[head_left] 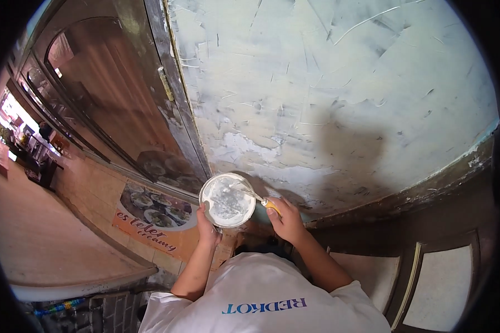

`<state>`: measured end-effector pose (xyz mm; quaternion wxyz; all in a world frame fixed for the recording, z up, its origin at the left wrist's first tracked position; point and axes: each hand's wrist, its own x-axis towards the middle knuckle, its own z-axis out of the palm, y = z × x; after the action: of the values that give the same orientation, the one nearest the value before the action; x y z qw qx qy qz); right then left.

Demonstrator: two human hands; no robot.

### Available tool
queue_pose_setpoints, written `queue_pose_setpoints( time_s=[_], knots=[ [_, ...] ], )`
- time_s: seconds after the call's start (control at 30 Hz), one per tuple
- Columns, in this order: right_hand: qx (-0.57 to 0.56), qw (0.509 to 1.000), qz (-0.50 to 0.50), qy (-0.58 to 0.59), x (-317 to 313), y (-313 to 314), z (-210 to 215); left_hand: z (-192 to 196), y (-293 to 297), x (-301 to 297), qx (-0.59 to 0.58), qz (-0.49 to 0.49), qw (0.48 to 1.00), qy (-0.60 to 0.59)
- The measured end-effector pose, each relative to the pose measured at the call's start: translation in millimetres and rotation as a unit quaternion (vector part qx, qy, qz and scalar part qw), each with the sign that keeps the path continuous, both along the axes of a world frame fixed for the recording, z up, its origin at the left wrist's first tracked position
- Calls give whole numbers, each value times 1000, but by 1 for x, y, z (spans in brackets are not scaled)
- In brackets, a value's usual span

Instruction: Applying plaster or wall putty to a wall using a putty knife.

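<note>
A round white tub (pixel 205 195) is held up in front of me, its inside smeared with white paste (pixel 228 202). My left hand (pixel 206 227) grips the tub at its lower left side. In my right hand (pixel 287 219) is a putty knife (pixel 271 206) with a yellowish handle. Its blade reaches over the tub's right rim into the paste. Just beyond the tub rises a wall (pixel 339 72) with patchy, streaked pale filler over it.
A dark wooden door frame (pixel 175 83) with a hinge borders the wall on the left, beside a glazed panel (pixel 105 83). A printed food banner (pixel 155 213) lies low at the left. Dark panelling with white insets (pixel 441 283) stands at the lower right.
</note>
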<state>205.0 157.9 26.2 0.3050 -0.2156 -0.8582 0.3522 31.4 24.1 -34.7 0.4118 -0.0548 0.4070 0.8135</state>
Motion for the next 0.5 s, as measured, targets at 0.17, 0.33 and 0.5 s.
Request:
queue_pose_setpoints(
  time_s=[0.17,0.33,0.5],
  knots=[
    [-32,998,-16,-58,-1,8,-9,-11,5,-4,7,-18,1000,-4],
    [-27,999,-16,-10,-5,11,-10,-10,8,-6,8,-4,1000,-25],
    [-73,997,1,35,-13,19,-20,-20,9,-10,23,-11,999,-33]
  ],
)
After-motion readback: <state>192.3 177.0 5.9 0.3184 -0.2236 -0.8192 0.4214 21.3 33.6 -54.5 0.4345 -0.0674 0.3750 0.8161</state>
